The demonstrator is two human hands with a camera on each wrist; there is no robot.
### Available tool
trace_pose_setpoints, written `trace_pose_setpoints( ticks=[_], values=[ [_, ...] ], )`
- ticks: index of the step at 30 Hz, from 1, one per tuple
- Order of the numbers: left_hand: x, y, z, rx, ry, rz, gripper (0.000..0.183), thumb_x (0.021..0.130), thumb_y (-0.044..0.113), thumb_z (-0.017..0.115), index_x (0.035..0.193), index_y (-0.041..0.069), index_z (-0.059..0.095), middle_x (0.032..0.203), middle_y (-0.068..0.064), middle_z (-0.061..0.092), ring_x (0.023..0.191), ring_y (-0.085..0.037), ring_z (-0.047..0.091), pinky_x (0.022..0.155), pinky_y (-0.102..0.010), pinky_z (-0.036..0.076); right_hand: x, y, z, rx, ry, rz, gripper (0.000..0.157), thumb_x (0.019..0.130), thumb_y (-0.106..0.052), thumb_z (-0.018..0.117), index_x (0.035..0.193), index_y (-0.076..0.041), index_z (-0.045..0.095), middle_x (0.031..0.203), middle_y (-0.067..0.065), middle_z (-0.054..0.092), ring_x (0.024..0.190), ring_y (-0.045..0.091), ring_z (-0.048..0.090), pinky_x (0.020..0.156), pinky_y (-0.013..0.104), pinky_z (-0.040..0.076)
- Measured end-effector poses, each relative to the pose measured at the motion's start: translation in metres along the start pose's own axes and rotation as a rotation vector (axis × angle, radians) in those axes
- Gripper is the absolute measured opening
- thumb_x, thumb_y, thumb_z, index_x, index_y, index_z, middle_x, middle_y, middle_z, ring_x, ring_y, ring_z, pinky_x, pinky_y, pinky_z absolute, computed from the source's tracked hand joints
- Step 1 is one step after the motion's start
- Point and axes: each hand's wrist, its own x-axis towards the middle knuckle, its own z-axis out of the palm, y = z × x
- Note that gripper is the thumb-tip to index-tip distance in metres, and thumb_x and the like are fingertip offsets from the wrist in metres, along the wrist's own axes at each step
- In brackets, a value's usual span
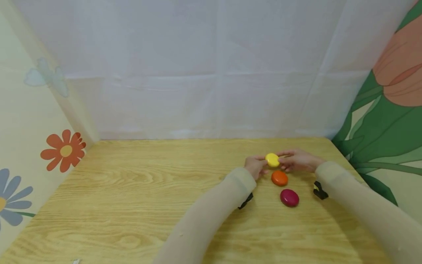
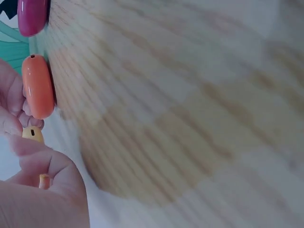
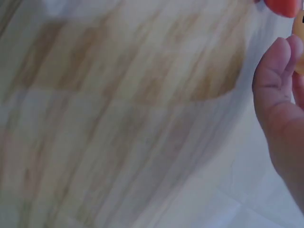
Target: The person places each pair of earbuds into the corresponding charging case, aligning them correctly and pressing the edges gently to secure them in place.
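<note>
Between the two hands, near the table's back right, is a glossy yellow rounded disc (image 1: 272, 160) with a small dark slot in its edge, seen in the left wrist view. My left hand (image 1: 255, 167) pinches its left side, and my right hand (image 1: 300, 160) grips it from the right. Just in front of it lies an orange disc (image 1: 279, 178) of the same kind, standing out clearly in the left wrist view. Nearer to me, a magenta disc (image 1: 289, 198) lies on the table between the forearms. In the right wrist view the yellow disc (image 3: 299, 33) is mostly cut off by the frame's edge.
A wood-grain tabletop (image 1: 132, 205) carries everything. White cloth (image 1: 197, 73) hangs along its back edge, with flower-patterned panels (image 1: 389, 139) at both sides. Black bands (image 1: 320, 190) sit at the wrists. A small pale scrap (image 1: 76, 261) shows at the front left.
</note>
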Motion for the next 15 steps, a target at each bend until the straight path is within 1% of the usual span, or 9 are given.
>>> trace_pose_setpoints(
  ticks=[3, 6, 11, 15],
  values=[
    [0.0011, -0.0009, 0.0012, 0.043, -0.002, -0.039, 0.026, 0.094, -0.001, 0.058, 0.119, 0.001, 0.066, 0.075, -0.006, 0.065, 0.039, -0.007, 0.044, 0.037, -0.014, 0.033, 0.0014, 0.0024, 0.0008, -0.011, 0.016, 0.023, 0.051, 0.103, -0.005, 0.044, 0.142, 0.021, 0.021, 0.085, 0.001, 0.064, 0.076, 0.009, 0.060, 0.072, 0.027, 0.054],
    [0.0019, -0.0003, 0.0024, 0.082, 0.000, -0.075, 0.028, 0.096, 0.000, 0.056, 0.121, 0.004, 0.065, 0.068, -0.003, 0.060, 0.038, -0.008, 0.044, 0.036, -0.015, 0.030, 0.0029, 0.0023, 0.0021, -0.023, 0.024, 0.035, 0.053, 0.103, -0.006, 0.044, 0.142, 0.020, 0.021, 0.085, 0.001, 0.064, 0.075, 0.008, 0.060, 0.071, 0.026, 0.054],
    [0.0051, 0.0009, 0.0045, 0.114, 0.009, -0.083, 0.029, 0.093, -0.003, 0.056, 0.119, 0.005, 0.066, 0.066, -0.002, 0.055, 0.040, -0.009, 0.045, 0.036, -0.015, 0.031, 0.0044, 0.0010, 0.0018, -0.018, 0.027, 0.052, 0.053, 0.103, -0.006, 0.044, 0.142, 0.020, 0.021, 0.085, 0.001, 0.063, 0.075, 0.008, 0.060, 0.070, 0.026, 0.054],
    [0.0068, 0.0004, 0.0060, 0.130, 0.005, -0.074, 0.027, 0.090, -0.008, 0.056, 0.111, 0.003, 0.068, 0.063, -0.003, 0.053, 0.041, -0.010, 0.045, 0.036, -0.015, 0.031, 0.0040, 0.0004, 0.0009, -0.029, 0.032, 0.068, 0.050, 0.102, -0.006, 0.044, 0.142, 0.019, 0.024, 0.085, 0.001, 0.064, 0.074, 0.008, 0.060, 0.069, 0.025, 0.053]
  ],
)
